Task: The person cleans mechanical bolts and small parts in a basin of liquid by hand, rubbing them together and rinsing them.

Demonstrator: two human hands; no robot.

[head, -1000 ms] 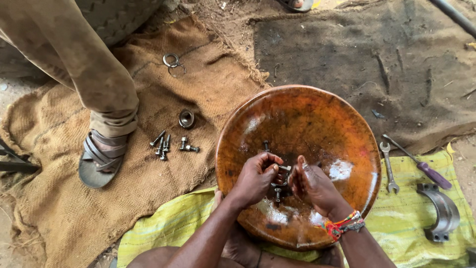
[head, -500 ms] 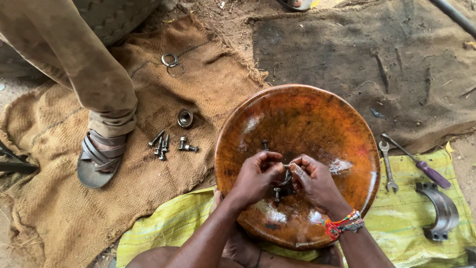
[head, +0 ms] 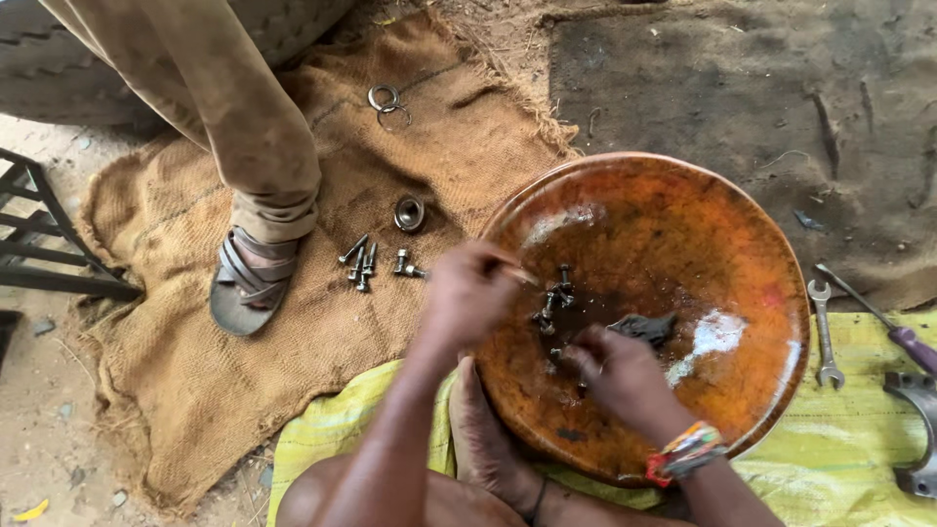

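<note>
A round, rusty orange metal basin (head: 683, 176) sits in front of me with several small bolts (head: 554, 295) and a dark scrap (head: 644, 327) in oily liquid at its bottom. My left hand (head: 468, 293) is blurred over the basin's left rim. Its fingers are pinched on a thin, pale metal piece that sticks out to the right. My right hand (head: 625, 379), with a coloured bead bracelet on the wrist, reaches into the basin. Its curled fingertips rest among the bolts, and what they hold is hidden.
On the burlap to the left lie several bolts (head: 359, 262), a bearing cup (head: 409, 213) and metal rings (head: 387, 101). Another person's sandalled foot (head: 249, 283) stands beside them. On the right are a wrench (head: 823, 332), a purple-handled screwdriver (head: 913, 346) and a curved metal cap (head: 917, 429). A black frame (head: 39, 254) stands at the far left.
My hands have come apart. The left hand swung left to the basin's rim with a small piece, and the right hand dropped to the basin's bottom. The view shifted left.
</note>
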